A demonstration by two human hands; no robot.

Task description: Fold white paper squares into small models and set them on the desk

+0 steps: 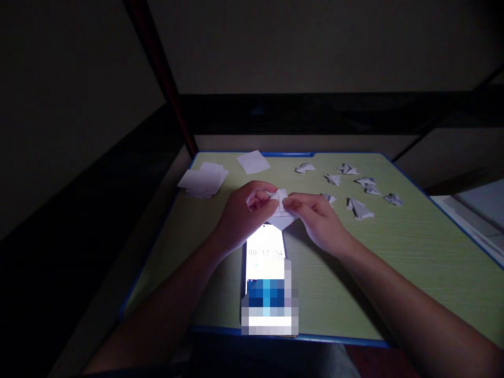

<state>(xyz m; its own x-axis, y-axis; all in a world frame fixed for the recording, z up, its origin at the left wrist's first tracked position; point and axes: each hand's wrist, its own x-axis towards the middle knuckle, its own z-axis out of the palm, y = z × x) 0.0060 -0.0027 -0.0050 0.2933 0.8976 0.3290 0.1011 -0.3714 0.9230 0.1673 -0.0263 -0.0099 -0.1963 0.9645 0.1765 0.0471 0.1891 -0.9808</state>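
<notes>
Both my hands meet over the middle of a green table (pixel 413 252) with a blue rim. My left hand (pixel 244 212) pinches the left side of a small piece of white folded paper (pixel 280 202), fingers curled round it. My right hand (pixel 317 218) pinches the paper's right side. The paper is partly folded, with a point hanging down below my fingers. Just under my hands lies a lit phone (pixel 265 257) showing a timer.
A stack of white paper squares (pixel 202 179) lies at the far left, with a single white sheet (pixel 254 161) beside it. Several finished folded paper shapes (pixel 360 208) are scattered at the far right. A dark bed frame post (pixel 165 79) rises behind the table.
</notes>
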